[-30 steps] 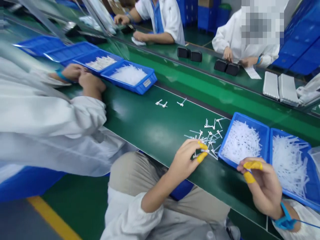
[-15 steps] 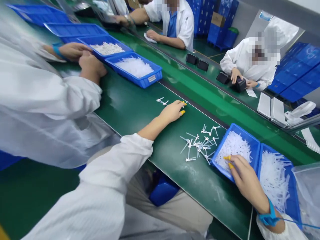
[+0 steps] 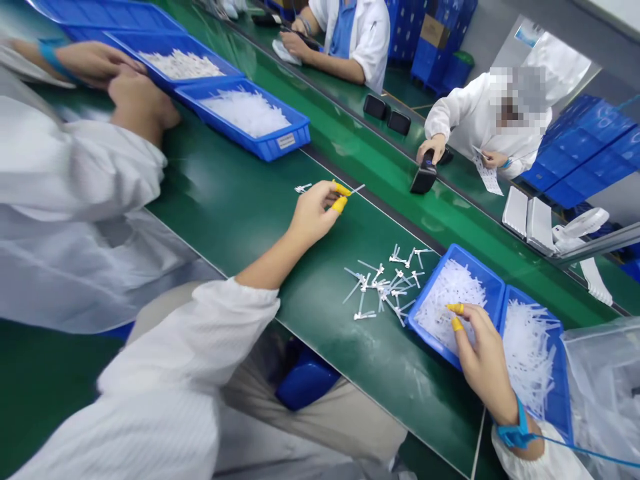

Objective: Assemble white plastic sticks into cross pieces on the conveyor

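One pale strip [image 3: 358, 189] is pinched by the left hand [image 3: 314, 212].

Sleeves, white, loose: left [image 3: 165, 353], faintly ribbed; right [image 3: 523, 457], gathered at the cuff. Finger cots, yellow, on thumb and forefinger, left [image 3: 339, 205] and right [image 3: 457, 325]. Wrist strap [image 3: 514, 433], right, blue, with thin blue cord [image 3: 585, 449]. Trousers [image 3: 357, 413], beige.

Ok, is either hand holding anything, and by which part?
Left hand pinches a pale strip near one end; for the right hand, I can't tell.
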### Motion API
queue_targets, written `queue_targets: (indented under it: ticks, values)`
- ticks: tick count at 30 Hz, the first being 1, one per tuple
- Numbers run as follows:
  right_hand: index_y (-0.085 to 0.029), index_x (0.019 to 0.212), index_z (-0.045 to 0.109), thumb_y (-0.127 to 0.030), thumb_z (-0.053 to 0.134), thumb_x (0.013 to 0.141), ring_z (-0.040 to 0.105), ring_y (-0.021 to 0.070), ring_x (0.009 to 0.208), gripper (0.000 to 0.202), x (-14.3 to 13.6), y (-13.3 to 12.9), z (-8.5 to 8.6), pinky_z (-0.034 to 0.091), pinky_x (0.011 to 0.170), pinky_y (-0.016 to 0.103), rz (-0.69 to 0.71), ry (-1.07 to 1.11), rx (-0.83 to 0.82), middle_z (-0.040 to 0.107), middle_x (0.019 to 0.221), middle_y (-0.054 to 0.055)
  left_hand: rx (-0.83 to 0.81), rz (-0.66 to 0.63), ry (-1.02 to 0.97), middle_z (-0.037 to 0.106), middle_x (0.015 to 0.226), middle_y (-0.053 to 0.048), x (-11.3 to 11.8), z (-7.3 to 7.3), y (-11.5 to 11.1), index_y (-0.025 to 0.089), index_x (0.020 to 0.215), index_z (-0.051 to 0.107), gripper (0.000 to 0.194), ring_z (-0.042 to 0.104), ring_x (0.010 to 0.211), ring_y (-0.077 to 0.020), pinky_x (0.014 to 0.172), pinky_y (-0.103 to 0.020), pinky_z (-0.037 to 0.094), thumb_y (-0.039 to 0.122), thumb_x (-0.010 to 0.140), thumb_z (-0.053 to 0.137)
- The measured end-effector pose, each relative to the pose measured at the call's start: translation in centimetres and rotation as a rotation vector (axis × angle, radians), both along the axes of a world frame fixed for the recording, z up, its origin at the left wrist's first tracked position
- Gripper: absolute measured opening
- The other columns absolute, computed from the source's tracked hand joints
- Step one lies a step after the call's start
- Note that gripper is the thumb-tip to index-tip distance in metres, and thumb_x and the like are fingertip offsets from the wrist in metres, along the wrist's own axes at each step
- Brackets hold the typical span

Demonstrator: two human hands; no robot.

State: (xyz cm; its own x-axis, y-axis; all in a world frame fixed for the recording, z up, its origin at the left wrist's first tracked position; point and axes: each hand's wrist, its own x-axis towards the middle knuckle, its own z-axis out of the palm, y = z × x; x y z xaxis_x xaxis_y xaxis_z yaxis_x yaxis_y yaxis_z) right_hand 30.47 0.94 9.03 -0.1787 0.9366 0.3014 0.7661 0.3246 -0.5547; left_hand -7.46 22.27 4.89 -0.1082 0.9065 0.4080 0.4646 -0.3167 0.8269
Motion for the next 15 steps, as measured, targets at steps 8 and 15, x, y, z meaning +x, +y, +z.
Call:
queue_targets:
  ticks: [8, 15]
  values:
    - [-0.025, 0.116, 0.072, -0.021, 0.065, 0.109, 0.069, 0.0277, 0.103, 0.01, 0.1, -0.5, 0.3, 0.057, 0.09, 0.045, -0.113, 0.145, 0.174, 0.072, 0.11, 0.009, 0.373, -0.886, 0.118, 0.084, 0.117, -0.008, 4.9, 0.5, -19.1, 0.026, 0.129, 0.076, 0.033, 0.08, 0.104, -0.0228, 0.096, -0.033, 0.064, 0.008, 0.102, 0.068]
    - [-0.028, 0.121, 0.07, -0.005, 0.063, 0.103, 0.075, 0.0247, 0.097, 0.029, -2.8, -4.1, 0.1, 0.065, 0.083, 0.04, 0.353, 0.24, -0.011, 0.076, 0.107, 0.008, 0.341, -0.952, 0.329, 0.085, 0.116, -0.006, 8.5, -4.4, -22.0, 0.022, 0.117, 0.073, 0.02, 0.076, 0.112, -0.0243, 0.094, -0.035, 0.059, 0.009, 0.107, 0.061]
